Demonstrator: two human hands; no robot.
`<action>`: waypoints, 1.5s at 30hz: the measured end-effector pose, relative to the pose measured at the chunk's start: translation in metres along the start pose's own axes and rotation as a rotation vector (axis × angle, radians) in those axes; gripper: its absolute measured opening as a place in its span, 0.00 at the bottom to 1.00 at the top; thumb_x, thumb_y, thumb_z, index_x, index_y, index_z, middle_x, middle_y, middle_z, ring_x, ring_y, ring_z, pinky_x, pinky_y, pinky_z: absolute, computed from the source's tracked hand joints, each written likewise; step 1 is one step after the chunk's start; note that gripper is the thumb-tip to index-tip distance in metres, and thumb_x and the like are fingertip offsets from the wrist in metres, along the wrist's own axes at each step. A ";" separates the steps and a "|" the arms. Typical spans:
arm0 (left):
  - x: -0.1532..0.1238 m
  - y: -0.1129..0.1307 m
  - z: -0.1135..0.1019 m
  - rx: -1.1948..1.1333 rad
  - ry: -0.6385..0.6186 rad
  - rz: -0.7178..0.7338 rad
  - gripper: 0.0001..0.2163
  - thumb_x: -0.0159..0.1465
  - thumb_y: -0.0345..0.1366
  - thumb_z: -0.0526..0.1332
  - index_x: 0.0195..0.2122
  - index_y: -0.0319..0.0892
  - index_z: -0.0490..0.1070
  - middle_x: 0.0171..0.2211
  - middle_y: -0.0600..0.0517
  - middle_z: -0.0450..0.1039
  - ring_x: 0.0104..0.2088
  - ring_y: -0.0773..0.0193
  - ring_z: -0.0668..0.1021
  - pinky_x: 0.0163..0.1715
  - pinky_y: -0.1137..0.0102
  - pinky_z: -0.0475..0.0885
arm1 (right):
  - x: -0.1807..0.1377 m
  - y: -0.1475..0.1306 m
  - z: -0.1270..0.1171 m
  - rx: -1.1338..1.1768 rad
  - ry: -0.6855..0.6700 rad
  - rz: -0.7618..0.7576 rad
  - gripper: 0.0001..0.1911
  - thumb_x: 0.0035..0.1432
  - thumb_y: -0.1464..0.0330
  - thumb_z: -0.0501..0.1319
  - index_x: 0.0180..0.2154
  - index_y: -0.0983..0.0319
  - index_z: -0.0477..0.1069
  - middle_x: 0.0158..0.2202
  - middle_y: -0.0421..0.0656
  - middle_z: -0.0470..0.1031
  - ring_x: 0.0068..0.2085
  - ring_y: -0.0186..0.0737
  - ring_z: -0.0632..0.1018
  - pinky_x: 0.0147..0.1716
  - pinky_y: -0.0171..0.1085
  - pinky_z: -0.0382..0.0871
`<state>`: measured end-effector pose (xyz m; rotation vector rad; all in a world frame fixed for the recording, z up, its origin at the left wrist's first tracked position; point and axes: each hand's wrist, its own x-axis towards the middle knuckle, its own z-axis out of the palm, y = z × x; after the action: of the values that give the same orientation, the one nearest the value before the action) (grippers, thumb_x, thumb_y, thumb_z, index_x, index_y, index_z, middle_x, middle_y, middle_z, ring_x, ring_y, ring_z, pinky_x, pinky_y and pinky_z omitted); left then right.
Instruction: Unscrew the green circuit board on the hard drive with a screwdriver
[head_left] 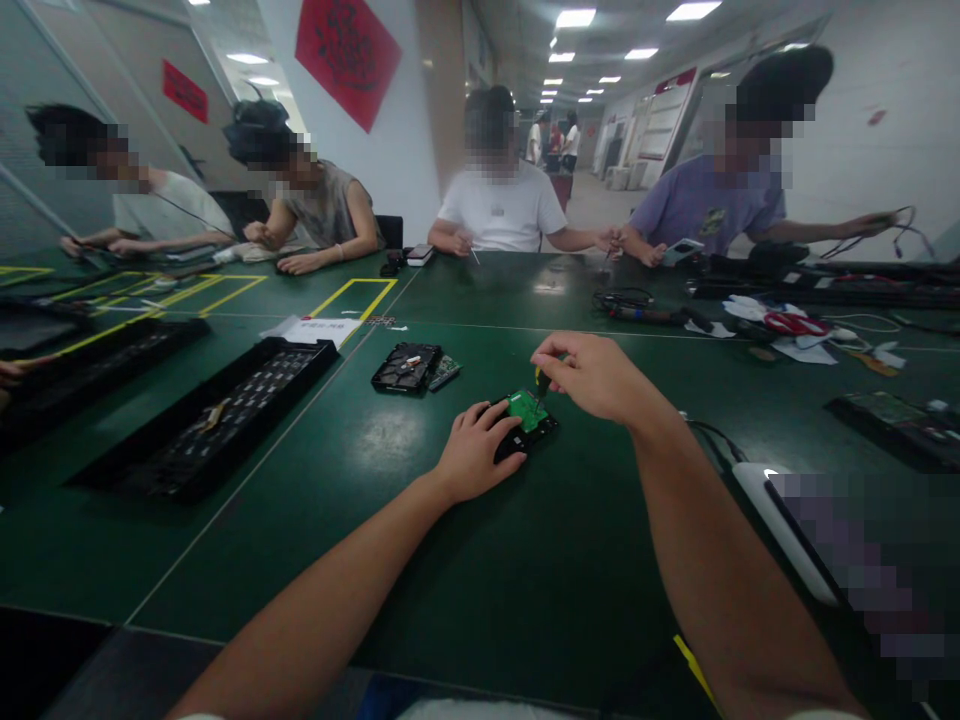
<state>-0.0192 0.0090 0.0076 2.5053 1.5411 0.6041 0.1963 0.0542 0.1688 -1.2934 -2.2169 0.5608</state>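
Note:
A hard drive [550,425] with a green circuit board [525,408] facing up lies on the table in front of me. My left hand [480,455] grips its left side, fingers over the near and far edges, and covers part of it. Above the board's right half, my right hand [581,370] pinches a small screwdriver [541,382] with a yellow and dark handle. The screwdriver points down at the board; whether its tip sits in a screw is too small to tell. Left of the far edge lie a second black drive [407,368] and a loose circuit board [444,373].
A long black tray [225,420] with small parts stands on the left of the green table [420,560]. On the right are a tablet-like device [787,540], a black case with a board [900,425] and a cable bundle [626,303]. Several people sit across the table.

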 end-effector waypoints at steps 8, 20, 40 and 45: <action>0.000 0.002 -0.001 0.016 -0.009 -0.002 0.28 0.70 0.50 0.66 0.69 0.50 0.70 0.73 0.46 0.63 0.72 0.37 0.62 0.67 0.40 0.63 | -0.002 0.000 -0.003 -0.077 0.086 0.064 0.09 0.66 0.61 0.67 0.38 0.60 0.79 0.37 0.45 0.86 0.31 0.40 0.82 0.35 0.39 0.71; 0.001 0.002 0.000 0.021 -0.011 -0.006 0.28 0.69 0.51 0.67 0.69 0.51 0.70 0.73 0.46 0.63 0.72 0.37 0.62 0.67 0.41 0.63 | -0.001 -0.001 -0.001 0.011 0.014 0.007 0.08 0.70 0.68 0.61 0.41 0.60 0.79 0.32 0.42 0.85 0.31 0.39 0.84 0.36 0.37 0.73; 0.000 0.002 -0.002 0.010 -0.014 -0.003 0.28 0.70 0.50 0.66 0.69 0.50 0.70 0.74 0.46 0.63 0.72 0.37 0.62 0.67 0.40 0.63 | -0.004 0.000 -0.006 -0.013 0.055 0.029 0.06 0.67 0.65 0.65 0.39 0.60 0.77 0.39 0.46 0.85 0.31 0.39 0.83 0.35 0.38 0.73; 0.000 0.002 -0.002 0.008 -0.016 -0.006 0.28 0.70 0.51 0.66 0.69 0.51 0.70 0.74 0.46 0.63 0.72 0.37 0.62 0.68 0.40 0.62 | -0.002 -0.002 -0.005 -0.018 0.011 0.001 0.09 0.68 0.69 0.61 0.44 0.60 0.80 0.37 0.46 0.86 0.34 0.41 0.83 0.36 0.38 0.73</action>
<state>-0.0184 0.0083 0.0101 2.5041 1.5479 0.5770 0.1990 0.0523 0.1737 -1.3038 -2.2174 0.5332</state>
